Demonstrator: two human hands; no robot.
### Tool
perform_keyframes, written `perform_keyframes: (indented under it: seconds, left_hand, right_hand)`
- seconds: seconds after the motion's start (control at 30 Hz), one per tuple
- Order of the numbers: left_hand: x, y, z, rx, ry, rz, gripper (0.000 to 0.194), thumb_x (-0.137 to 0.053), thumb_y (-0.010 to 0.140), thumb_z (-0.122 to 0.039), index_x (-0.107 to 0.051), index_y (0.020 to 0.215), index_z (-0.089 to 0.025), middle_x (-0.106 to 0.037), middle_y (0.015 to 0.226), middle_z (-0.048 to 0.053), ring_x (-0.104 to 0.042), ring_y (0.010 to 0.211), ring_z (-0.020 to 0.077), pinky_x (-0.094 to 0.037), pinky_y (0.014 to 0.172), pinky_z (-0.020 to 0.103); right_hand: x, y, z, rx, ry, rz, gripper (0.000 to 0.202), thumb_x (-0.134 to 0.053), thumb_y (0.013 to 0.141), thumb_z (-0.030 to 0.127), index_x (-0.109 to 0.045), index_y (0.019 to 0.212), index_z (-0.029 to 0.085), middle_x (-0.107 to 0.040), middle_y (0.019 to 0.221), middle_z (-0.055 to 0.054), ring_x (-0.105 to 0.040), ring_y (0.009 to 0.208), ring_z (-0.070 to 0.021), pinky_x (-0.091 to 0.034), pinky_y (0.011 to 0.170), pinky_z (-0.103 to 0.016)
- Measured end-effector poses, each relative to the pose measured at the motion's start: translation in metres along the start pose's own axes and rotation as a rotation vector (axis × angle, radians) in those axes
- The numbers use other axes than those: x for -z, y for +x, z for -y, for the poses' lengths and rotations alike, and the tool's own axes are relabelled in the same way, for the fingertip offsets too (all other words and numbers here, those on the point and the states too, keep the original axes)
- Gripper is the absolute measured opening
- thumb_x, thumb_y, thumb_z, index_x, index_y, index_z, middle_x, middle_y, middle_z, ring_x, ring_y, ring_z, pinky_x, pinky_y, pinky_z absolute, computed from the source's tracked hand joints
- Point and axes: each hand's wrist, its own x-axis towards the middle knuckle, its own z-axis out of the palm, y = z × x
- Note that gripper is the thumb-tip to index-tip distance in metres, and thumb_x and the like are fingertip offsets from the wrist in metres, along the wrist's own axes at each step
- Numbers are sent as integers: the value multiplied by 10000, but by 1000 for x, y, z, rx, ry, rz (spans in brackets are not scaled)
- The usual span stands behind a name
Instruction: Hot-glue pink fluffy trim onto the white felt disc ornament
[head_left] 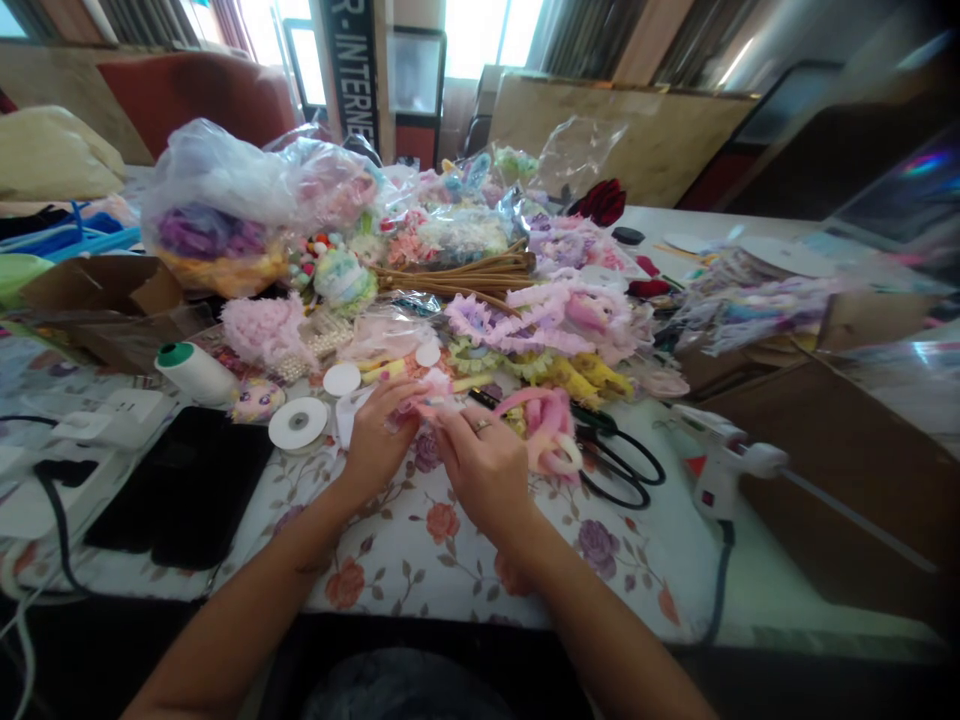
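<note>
My left hand (384, 428) and my right hand (486, 462) meet over the flowered tablecloth (472, 560). Pinched between their fingertips is a small pink piece (433, 408), too blurred to tell its kind. A ring circles one finger of the right hand. Just right of that hand lie pink fuzzy strips (544, 425) and black-handled scissors (622, 465). White round discs (342, 379) and a ribbon spool (298, 424) rest beside the left hand. A small doll-like face (256, 400) sits farther left.
Bagged fluffy craft pieces (225, 200) and brown stems (457, 275) heap up behind the hands. To the left are a thread cone (196, 374), black phones (187, 485) and a power strip (64, 490). A glue gun (720, 460) and cardboard box (840, 450) stand right.
</note>
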Motion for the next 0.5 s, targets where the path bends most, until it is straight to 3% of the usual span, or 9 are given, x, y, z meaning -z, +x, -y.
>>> perform_keyframes:
  seconds: [0.17, 0.37, 0.5]
  left_hand:
    - [4, 2, -3, 141, -158, 112, 260, -700, 795, -224, -688, 1054, -205, -708, 1114, 69, -635, 1080, 218, -478, 990, 352]
    - [6, 3, -7, 282, -284, 232, 336, -731, 736, -193, -684, 1068, -193, -716, 1087, 71, -646, 1044, 225, -489, 929, 332]
    - [4, 2, -6, 277, -307, 249, 348, -751, 699, -186, -697, 1042, -203, -726, 1083, 65, -657, 1026, 232, -502, 906, 334]
  right_hand:
    - [5, 15, -14, -231, 330, 159, 177, -549, 932, 231, -638, 793, 168, -608, 869, -75, -587, 751, -170, -438, 667, -275]
    - [11, 27, -29, -399, 562, 278, 144, -598, 889, 274, -626, 779, 185, -563, 658, 12, -527, 647, -143, -387, 609, -261]
    - [15, 31, -34, -500, 686, 353, 126, -581, 871, 279, -647, 822, 183, -529, 621, 28, -490, 591, -130, -373, 558, -252]
